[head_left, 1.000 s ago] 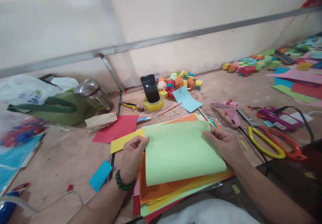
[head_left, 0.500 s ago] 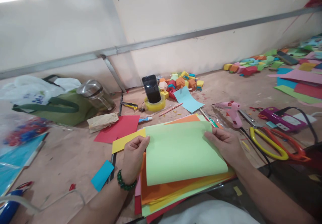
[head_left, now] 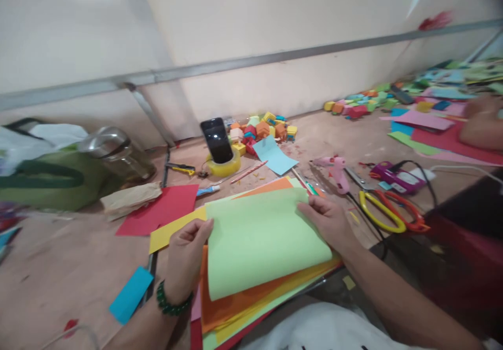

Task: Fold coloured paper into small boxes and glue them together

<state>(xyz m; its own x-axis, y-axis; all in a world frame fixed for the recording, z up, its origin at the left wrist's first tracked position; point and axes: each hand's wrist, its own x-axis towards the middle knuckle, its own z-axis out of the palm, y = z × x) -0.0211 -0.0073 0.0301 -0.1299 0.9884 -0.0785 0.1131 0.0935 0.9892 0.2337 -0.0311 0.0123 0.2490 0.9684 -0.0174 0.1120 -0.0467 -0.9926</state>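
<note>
A light green sheet of paper point(head_left: 263, 245) is held up between my two hands, its near edge curling over. My left hand point(head_left: 188, 253), with a green bead bracelet at the wrist, pinches the sheet's left edge between thumb and fingers. At the upper right corner my right hand point(head_left: 326, 221) pinches it the same way. Beneath lies a stack of coloured paper with an orange sheet point(head_left: 223, 308) on top and yellow, green and red edges showing. A yellow strip point(head_left: 175, 229) sticks out beside my left hand.
A pink glue gun point(head_left: 336, 172) and yellow-and-red-handled scissors point(head_left: 387, 214) lie to the right. A phone point(head_left: 217, 140) leans in a tape roll point(head_left: 223, 165), near folded paper cubes point(head_left: 263, 130). A glass jar point(head_left: 121, 153) stands left. Another person's hand point(head_left: 483, 122) is at far right.
The view has swung to the right, so things appear shifted left. Another person's hand has come into view at far right. My hands keep the same hold on the green sheet.
</note>
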